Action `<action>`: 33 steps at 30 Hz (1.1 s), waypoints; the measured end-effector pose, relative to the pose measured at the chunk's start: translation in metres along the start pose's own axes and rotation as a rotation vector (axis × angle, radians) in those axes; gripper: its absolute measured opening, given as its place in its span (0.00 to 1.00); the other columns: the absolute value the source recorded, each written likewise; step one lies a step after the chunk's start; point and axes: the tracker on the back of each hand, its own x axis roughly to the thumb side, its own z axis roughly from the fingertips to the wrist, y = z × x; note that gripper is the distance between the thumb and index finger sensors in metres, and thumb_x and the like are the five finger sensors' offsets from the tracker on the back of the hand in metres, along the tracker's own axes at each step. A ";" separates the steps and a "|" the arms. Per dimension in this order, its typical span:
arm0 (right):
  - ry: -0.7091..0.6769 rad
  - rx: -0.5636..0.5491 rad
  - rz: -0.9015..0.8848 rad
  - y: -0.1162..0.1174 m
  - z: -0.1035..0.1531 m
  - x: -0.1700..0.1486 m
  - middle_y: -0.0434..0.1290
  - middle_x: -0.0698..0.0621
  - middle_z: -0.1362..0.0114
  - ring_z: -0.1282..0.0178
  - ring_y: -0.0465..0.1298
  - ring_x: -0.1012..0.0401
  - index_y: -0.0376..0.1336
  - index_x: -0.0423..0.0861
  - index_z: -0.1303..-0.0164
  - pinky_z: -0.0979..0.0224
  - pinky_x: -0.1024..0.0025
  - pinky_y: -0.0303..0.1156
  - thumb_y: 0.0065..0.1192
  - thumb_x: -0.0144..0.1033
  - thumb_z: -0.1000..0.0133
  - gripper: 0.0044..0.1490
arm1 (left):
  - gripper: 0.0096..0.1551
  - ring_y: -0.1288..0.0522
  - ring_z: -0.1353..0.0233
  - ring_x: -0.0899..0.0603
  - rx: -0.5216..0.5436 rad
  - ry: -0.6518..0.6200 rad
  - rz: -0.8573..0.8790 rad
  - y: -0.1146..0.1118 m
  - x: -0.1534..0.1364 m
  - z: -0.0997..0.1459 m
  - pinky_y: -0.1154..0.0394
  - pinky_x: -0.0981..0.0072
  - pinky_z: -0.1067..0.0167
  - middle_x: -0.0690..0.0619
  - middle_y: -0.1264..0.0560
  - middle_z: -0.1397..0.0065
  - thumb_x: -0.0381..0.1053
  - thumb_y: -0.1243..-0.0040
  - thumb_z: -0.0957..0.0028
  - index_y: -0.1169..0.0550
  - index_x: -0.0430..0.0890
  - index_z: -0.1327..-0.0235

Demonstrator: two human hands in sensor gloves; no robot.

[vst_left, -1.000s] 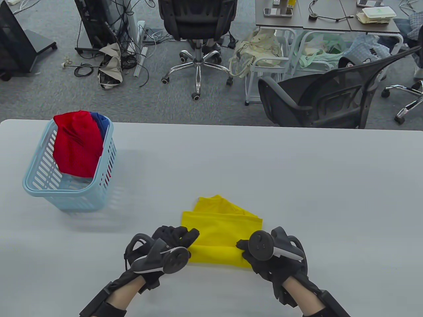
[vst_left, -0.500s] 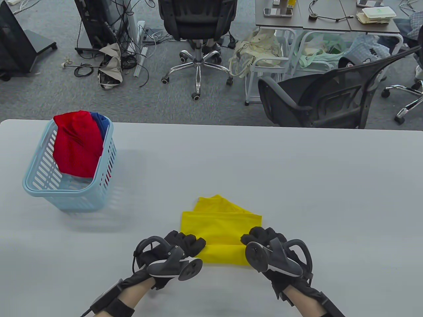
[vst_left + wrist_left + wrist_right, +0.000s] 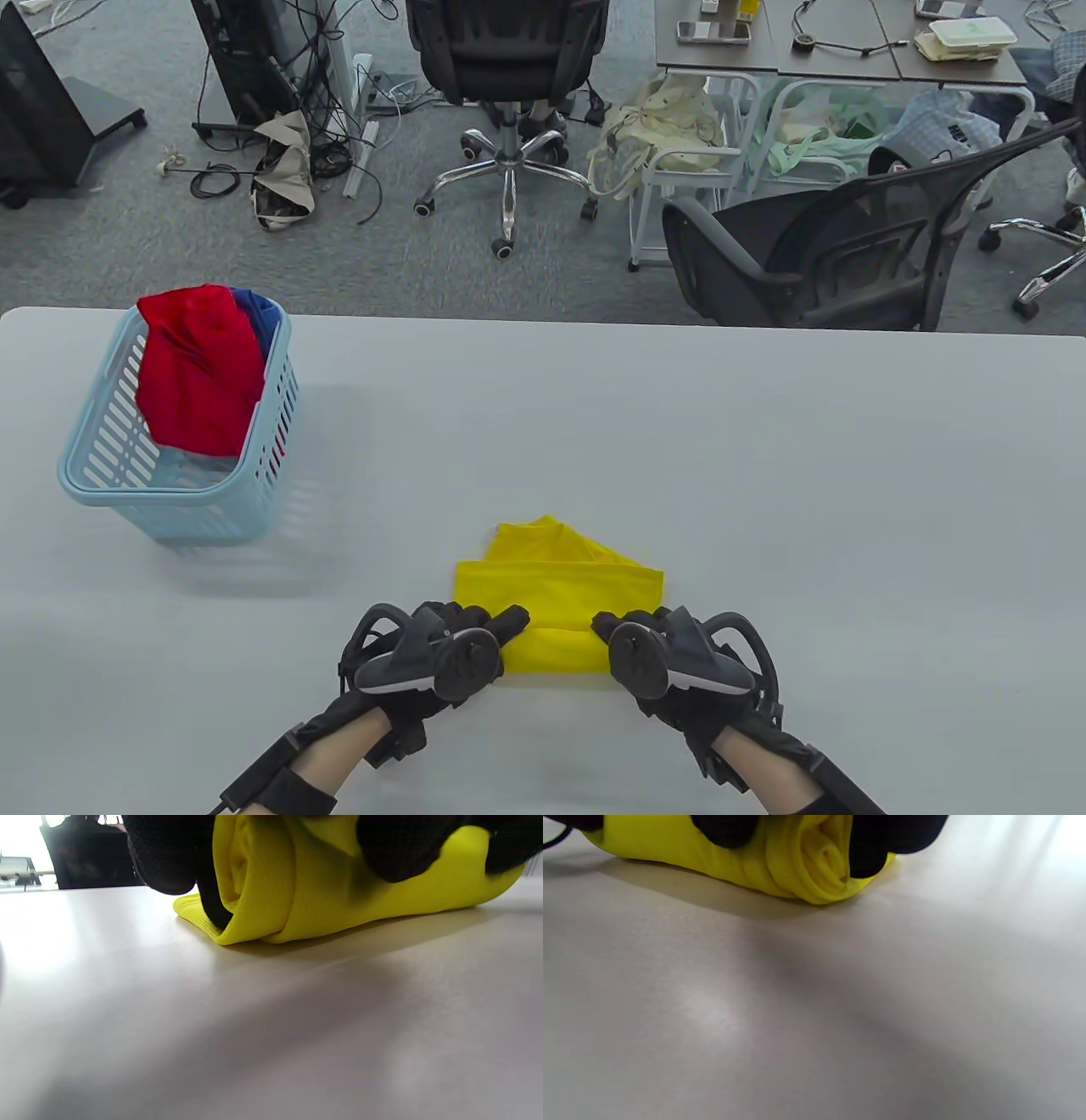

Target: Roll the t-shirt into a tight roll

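yellow t-shirt (image 3: 556,586) sits at the near middle of the counter (image 3: 764,475), about half rolled, with a flat tail on the far side. left hand (image 3: 450,649) and right hand (image 3: 657,658) each have fingers (image 3: 169,853) curled and clamped on an end of the roll. i'd keep both ends moving evenly and tuck hard, since the soft, fine-knit fabric looks likely to telescope. spiral layers show at both ends.
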 end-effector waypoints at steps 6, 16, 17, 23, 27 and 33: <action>-0.062 0.062 -0.183 0.001 -0.001 -0.009 0.66 0.43 0.22 0.35 0.74 0.50 0.44 0.50 0.10 0.32 0.52 0.68 0.42 0.44 0.31 0.38 | 0.35 0.21 0.31 0.46 0.039 -0.011 -0.170 0.005 0.015 -0.003 0.27 0.45 0.28 0.53 0.25 0.27 0.64 0.48 0.47 0.30 0.53 0.26; -0.028 -0.008 0.016 0.003 0.003 0.001 0.37 0.41 0.11 0.12 0.45 0.41 0.34 0.54 0.11 0.19 0.41 0.49 0.51 0.48 0.31 0.45 | 0.31 0.14 0.49 0.49 -0.126 0.019 0.385 0.002 -0.014 -0.007 0.20 0.50 0.38 0.52 0.14 0.43 0.59 0.51 0.43 0.23 0.47 0.32; -0.024 -0.004 0.044 0.006 0.002 0.003 0.37 0.41 0.11 0.12 0.46 0.41 0.33 0.54 0.11 0.19 0.40 0.49 0.54 0.51 0.33 0.49 | 0.31 0.13 0.49 0.49 -0.119 0.034 0.383 0.002 -0.016 -0.008 0.19 0.50 0.39 0.52 0.14 0.43 0.59 0.52 0.43 0.23 0.47 0.32; -0.021 0.018 0.080 0.006 -0.002 0.006 0.53 0.42 0.14 0.22 0.64 0.46 0.37 0.51 0.10 0.24 0.48 0.61 0.51 0.49 0.32 0.45 | 0.44 0.24 0.30 0.37 -0.102 0.037 0.233 0.004 -0.004 0.000 0.30 0.38 0.29 0.42 0.28 0.22 0.66 0.53 0.45 0.47 0.57 0.15; -0.076 0.067 -0.112 0.003 -0.001 -0.004 0.61 0.40 0.20 0.32 0.71 0.48 0.42 0.47 0.10 0.30 0.51 0.66 0.46 0.48 0.32 0.41 | 0.48 0.34 0.21 0.35 -0.081 0.021 -0.057 0.003 0.012 0.002 0.35 0.38 0.25 0.40 0.40 0.15 0.68 0.50 0.48 0.46 0.54 0.15; -0.066 0.065 -0.146 0.002 -0.001 -0.008 0.64 0.40 0.22 0.36 0.74 0.50 0.44 0.45 0.10 0.33 0.53 0.69 0.41 0.50 0.31 0.40 | 0.40 0.27 0.25 0.42 -0.041 0.035 -0.185 -0.001 0.012 -0.005 0.31 0.42 0.26 0.49 0.31 0.21 0.63 0.49 0.45 0.39 0.53 0.19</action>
